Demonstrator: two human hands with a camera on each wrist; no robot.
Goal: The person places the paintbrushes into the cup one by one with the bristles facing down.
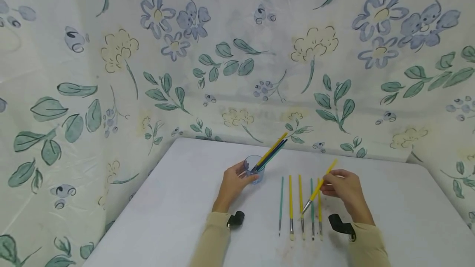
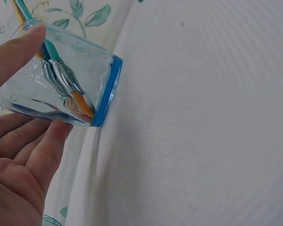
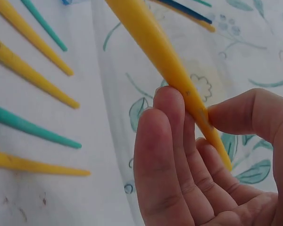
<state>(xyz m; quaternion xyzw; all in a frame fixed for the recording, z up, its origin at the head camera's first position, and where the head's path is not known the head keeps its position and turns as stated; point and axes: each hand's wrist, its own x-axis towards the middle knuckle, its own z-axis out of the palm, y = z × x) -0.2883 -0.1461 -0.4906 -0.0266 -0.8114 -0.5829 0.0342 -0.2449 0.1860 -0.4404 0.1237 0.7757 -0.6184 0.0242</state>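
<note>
My left hand [image 1: 234,182] grips a clear glass cup [image 2: 80,42] with a blue base, thumb on one side and fingers on the other. Several paintbrushes [image 1: 272,151] with yellow, dark blue and green handles lean in it toward the right, bristle ends down. Between thumb and fingertips, my right hand [image 1: 343,186] pinches a yellow paintbrush [image 3: 155,47] near the tail of its handle. Its bristles slant down to the left, above a row of brushes. In that row lie a thin green paintbrush [image 1: 281,201], a yellow paintbrush [image 1: 291,197] and several more, side by side.
A white table [image 1: 167,217] lies under everything, with faint smudges near the brush tips. Behind and to the left hangs a floral sheet [image 1: 222,90]. Each wrist wears a small black camera, one at the left sleeve [image 1: 213,234].
</note>
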